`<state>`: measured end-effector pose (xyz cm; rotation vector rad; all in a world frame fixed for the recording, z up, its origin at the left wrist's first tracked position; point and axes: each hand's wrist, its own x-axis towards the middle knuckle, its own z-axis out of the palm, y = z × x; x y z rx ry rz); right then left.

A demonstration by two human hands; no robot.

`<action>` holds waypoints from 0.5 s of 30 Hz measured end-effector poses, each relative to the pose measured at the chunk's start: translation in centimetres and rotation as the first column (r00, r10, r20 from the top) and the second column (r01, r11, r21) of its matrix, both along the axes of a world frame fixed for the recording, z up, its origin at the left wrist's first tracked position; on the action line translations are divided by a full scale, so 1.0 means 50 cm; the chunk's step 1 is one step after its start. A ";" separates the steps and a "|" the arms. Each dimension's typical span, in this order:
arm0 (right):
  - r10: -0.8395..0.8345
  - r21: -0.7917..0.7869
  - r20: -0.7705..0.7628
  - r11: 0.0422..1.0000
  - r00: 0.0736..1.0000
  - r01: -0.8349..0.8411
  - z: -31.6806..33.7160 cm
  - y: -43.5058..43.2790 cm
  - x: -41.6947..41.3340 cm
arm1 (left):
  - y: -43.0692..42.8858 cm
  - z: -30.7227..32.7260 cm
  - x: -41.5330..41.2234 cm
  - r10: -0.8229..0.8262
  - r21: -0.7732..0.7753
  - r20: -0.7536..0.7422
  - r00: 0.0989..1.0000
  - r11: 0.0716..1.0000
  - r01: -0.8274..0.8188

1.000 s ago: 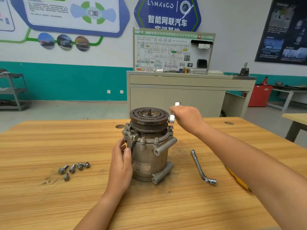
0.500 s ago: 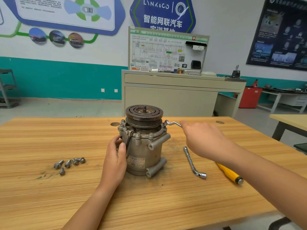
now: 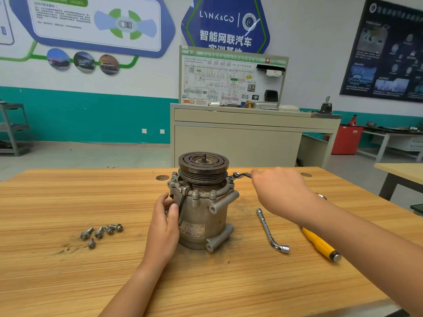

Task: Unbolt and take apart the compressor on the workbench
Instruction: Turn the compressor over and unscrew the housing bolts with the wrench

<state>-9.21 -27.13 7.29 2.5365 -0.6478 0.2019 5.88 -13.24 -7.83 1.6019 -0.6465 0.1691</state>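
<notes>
A grey metal compressor (image 3: 202, 216) stands upright on the wooden workbench (image 3: 68, 271), its dark grooved pulley (image 3: 203, 164) on top. My left hand (image 3: 163, 227) grips the body's left side. A small bent wrench (image 3: 240, 175) sits on a bolt at the flange's right rim; my right hand (image 3: 278, 191) holds its handle. Several loose bolts (image 3: 100, 232) lie to the left of the compressor.
An L-shaped socket wrench (image 3: 270, 232) lies right of the compressor, and a yellow-handled tool (image 3: 320, 244) lies partly under my right forearm. A beige cabinet (image 3: 240, 138) with a wiring panel stands behind the bench. Another table (image 3: 400, 172) is at the far right.
My right hand has come down from beside the pulley's top and set the wrench level on the flange bolt at the right. My left hand has stayed on the body.
</notes>
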 end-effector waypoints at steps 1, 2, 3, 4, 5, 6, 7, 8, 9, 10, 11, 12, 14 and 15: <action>-0.005 -0.005 -0.022 1.000 1.000 0.005 0.003 0.003 0.002 | 0.000 0.002 -0.001 -0.003 -0.001 -0.004 1.000 1.000 0.003; -0.008 -0.015 -0.046 1.000 0.999 0.007 0.006 0.008 0.005 | 0.000 0.003 -0.002 -0.008 -0.003 -0.010 1.000 1.000 0.008; -0.006 -0.031 -0.073 1.000 0.997 0.004 0.008 0.014 0.010 | 0.001 0.002 -0.003 -0.013 -0.007 -0.017 1.000 1.000 0.013; -0.002 -0.049 -0.100 0.999 0.995 -0.003 0.010 0.021 0.016 | 0.001 0.002 -0.004 -0.016 -0.010 -0.021 1.000 1.000 0.016; 0.005 -0.068 -0.126 0.998 0.992 -0.014 0.011 0.027 0.022 | 0.002 0.001 -0.004 -0.019 -0.010 -0.022 1.000 1.000 0.019; 0.011 -0.088 -0.149 0.996 0.989 -0.025 0.012 0.033 0.025 | 0.003 0.001 -0.004 -0.022 -0.011 -0.022 1.000 1.000 0.022; 0.020 -0.109 -0.173 0.993 0.985 -0.039 0.013 0.034 0.026 | 0.003 0.002 -0.004 -0.027 -0.013 -0.024 0.999 1.000 0.027; 0.033 -0.132 -0.194 0.990 0.980 -0.059 0.014 0.031 0.025 | 0.003 0.002 -0.004 -0.031 -0.016 -0.027 0.999 0.999 0.031; 0.044 -0.156 -0.210 0.985 0.977 -0.078 0.014 0.023 0.022 | 0.003 0.003 -0.005 -0.034 -0.018 -0.028 0.999 0.999 0.034; 0.048 -0.176 -0.216 0.980 0.975 -0.088 0.014 0.012 0.019 | 0.003 0.003 -0.005 -0.035 -0.020 -0.029 0.999 0.999 0.035; 0.051 -0.193 -0.214 0.977 0.976 -0.093 0.014 0.001 0.017 | 0.003 0.004 -0.006 -0.037 -0.022 -0.031 0.999 0.999 0.036; 0.058 -0.208 -0.206 0.973 0.977 -0.102 0.012 -0.013 0.016 | 0.004 0.004 -0.005 -0.039 -0.024 -0.033 0.999 0.999 0.038; 0.096 -0.223 -0.199 0.965 0.975 -0.141 0.010 -0.042 0.017 | 0.005 0.005 -0.005 -0.045 -0.026 -0.039 0.998 0.999 0.044; 0.120 -0.234 -0.204 0.958 0.972 -0.168 0.010 -0.058 0.017 | 0.006 0.004 -0.005 -0.049 -0.028 -0.043 0.998 0.998 0.048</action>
